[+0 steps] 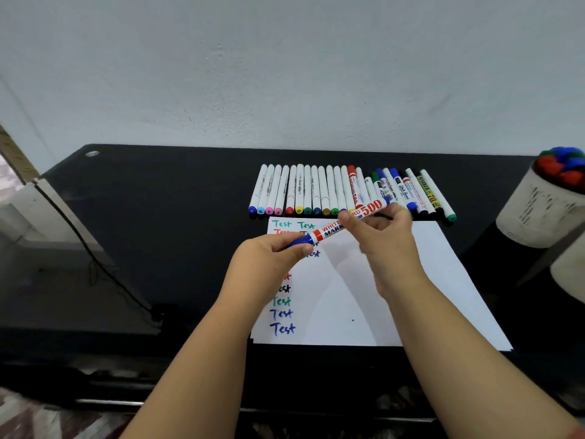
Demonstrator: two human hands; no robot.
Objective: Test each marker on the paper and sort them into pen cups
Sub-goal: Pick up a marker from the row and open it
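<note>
While both hands, left hand (272,251) pinching the blue cap and right hand (380,229) gripping the barrel, hold one marker (342,224) above the paper (411,280), uncapping for a test stroke seems next.

Plain pale grey wall (285,74) behind, scuffed in spots. Black tabletop (177,223) pushed against it, small round silver fitting (92,153) at its back left corner. Dark cable (95,258) hangs off the left edge. Bright window frame (19,191) at far left.
</note>
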